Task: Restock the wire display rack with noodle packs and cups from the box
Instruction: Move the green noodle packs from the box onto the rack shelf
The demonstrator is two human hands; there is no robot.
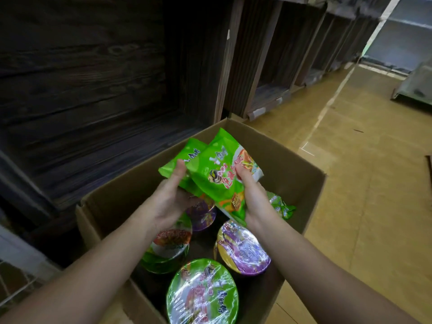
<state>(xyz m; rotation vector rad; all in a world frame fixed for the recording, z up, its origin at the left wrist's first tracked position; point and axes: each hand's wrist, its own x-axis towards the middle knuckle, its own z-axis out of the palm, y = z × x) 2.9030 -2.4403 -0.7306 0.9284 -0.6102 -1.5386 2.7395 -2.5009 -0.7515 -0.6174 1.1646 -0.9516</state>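
Over the open cardboard box (287, 164) I hold two green noodle packs (217, 167), one stacked on the other. My left hand (168, 197) grips their left edge, thumb on top. My right hand (252, 195) grips the right side of the top pack. Inside the box lie several noodle cups: a green one (202, 293) nearest me, a purple one (243, 247) on the right, another green one (168, 249) on the left and a purple one (201, 213) partly under my left hand. One more green pack (281, 205) lies by the box's right wall.
Dark wooden shelving (93, 78) stands right behind the box and runs off to the upper right. White wire of a rack (16, 291) shows at the lower left edge. Tan floor (362, 183) stretches to the right, with a metal stand (416, 87) at the far right.
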